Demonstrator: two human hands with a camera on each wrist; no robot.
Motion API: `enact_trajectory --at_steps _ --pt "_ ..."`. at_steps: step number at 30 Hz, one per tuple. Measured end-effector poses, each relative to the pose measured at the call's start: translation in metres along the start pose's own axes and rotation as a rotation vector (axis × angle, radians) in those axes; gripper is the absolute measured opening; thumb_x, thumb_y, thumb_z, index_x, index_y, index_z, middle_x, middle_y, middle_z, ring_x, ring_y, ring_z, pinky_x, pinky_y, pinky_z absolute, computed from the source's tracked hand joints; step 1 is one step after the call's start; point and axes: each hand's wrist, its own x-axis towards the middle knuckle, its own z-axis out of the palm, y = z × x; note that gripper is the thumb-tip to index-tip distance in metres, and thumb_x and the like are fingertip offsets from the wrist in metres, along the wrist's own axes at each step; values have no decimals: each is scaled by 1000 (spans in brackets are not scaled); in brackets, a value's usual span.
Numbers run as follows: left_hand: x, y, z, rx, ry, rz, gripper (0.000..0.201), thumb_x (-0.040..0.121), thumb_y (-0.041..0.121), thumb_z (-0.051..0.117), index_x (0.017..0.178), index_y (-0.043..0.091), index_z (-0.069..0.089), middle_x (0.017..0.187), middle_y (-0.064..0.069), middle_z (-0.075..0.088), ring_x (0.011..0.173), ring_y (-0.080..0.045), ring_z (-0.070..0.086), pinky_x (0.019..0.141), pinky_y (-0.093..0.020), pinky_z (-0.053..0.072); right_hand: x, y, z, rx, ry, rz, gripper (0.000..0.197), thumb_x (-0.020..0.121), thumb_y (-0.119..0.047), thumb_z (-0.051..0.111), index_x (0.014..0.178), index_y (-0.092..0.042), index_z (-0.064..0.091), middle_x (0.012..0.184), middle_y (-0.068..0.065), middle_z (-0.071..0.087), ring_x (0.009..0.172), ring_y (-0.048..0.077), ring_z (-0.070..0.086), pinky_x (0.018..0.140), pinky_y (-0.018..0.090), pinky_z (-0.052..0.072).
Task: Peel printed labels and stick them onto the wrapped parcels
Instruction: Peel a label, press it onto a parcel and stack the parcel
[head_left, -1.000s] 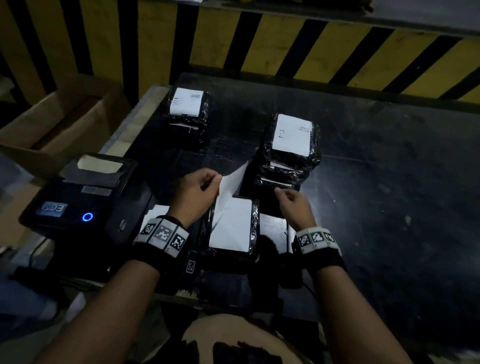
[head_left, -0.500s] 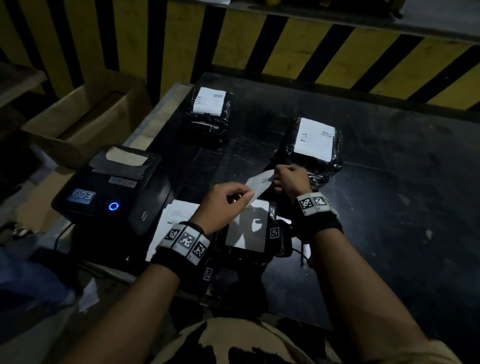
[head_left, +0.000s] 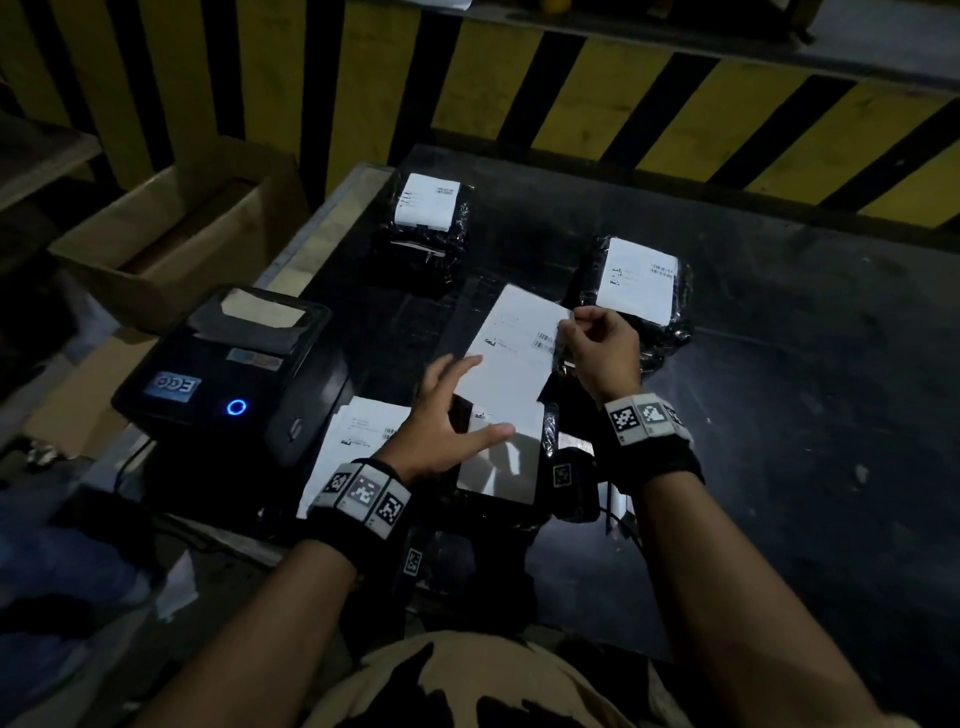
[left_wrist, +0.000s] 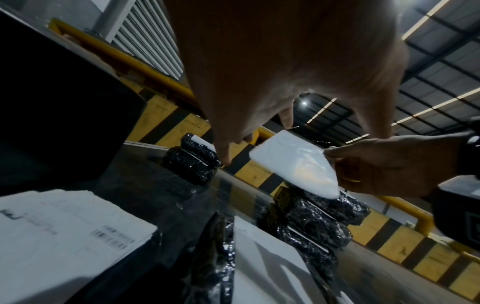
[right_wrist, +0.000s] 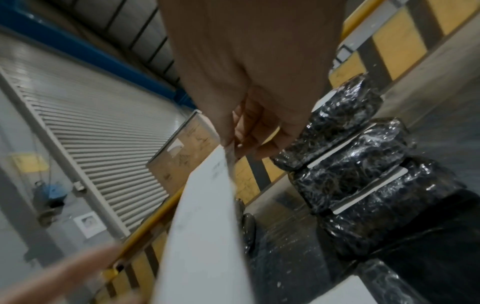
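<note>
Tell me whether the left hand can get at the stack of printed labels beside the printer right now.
Probably yes. The left hand is open and holds nothing, and the stack of labels lies uncovered just to its left. Only the right hand is busy, pinching the peeled label.

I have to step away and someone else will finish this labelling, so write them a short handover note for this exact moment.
Right hand pinches the far corner of a peeled label, held in the air above the near parcel. Left hand is open, holding nothing, fingers spread beside the label's lower edge.
Done, as far as shown: the far-left parcel stack and the right parcel stack carry labels on top.
The near parcel shows a white sheet on top; whether that is a stuck label or backing is unclear.
Left: stick the held label down, then work through the label stack beside the printer.
</note>
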Motion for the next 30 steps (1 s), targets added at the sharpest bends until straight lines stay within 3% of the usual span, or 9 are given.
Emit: enact_trajectory --at_steps 3,7,10,14,17,20,24,27,30 --pt "-2 -7 -3 -69 -51 -95 84 78 44 73 145 43 22 154 7 22 141 -11 24 114 -37 27 -2 -4 -4 25 -38 12 13 89 -7 66 90 -17 59 78 -2 62 69 11 62 70 28 54" --pt "3 -15 3 -142 -63 -199 80 86 44 64 150 33 18 156 2 25 142 -16 26 114 -38 30 -13 -9 -5 77 -87 16 16 88 -6 67 88 -19 58 71 -4 59 54 0 59 53 19 49" --pt "6 -21 8 -119 -82 -217 77 89 41 62 150 31 18 154 1 27 140 -14 30 114 -37 31 -22 -12 -6 110 -125 19 16 87 -8 68 89 -21 60 73 -3 60 64 6 61 59 24 53" --pt "8 -23 14 -171 -60 -206 63 94 28 58 149 23 27 142 4 41 123 -5 41 103 -24 33 -32 -14 -8 151 -181 26 16 87 -8 69 91 -21 59 74 -2 60 68 6 64 65 28 58" --pt "7 -22 14 -210 -65 -129 37 97 17 52 134 20 47 125 3 57 107 -4 55 91 -18 42 -34 -15 -8 165 -187 22 17 87 -7 68 90 -21 59 71 -5 60 64 2 64 60 23 54" --pt "3 -28 11 -197 -27 -73 22 97 12 51 117 15 57 108 -3 67 97 -13 63 82 -14 49 -33 -9 -9 130 -163 30 17 87 -8 69 90 -22 60 71 -5 61 63 2 64 61 23 53" --pt "-3 -36 6 -147 -1 -86 24 92 9 59 115 10 60 94 -6 69 84 0 63 80 -10 47 -35 1 -8 40 -114 29 4 89 -13 67 90 -15 64 82 3 66 73 10 64 72 28 55" --pt "-6 -40 5 -155 -17 -120 26 89 10 63 114 16 59 86 -6 70 82 -6 63 76 -11 46 -37 10 -6 -56 -86 15 8 89 -19 67 90 -11 67 88 5 70 75 10 63 71 23 52" --pt "-10 -42 5 -150 -34 -152 28 88 14 66 113 21 57 77 2 68 72 -4 62 69 -14 47 -36 24 -4 -161 -75 54 10 87 -31 70 82 -24 65 84 -3 72 71 10 64 67 29 54"
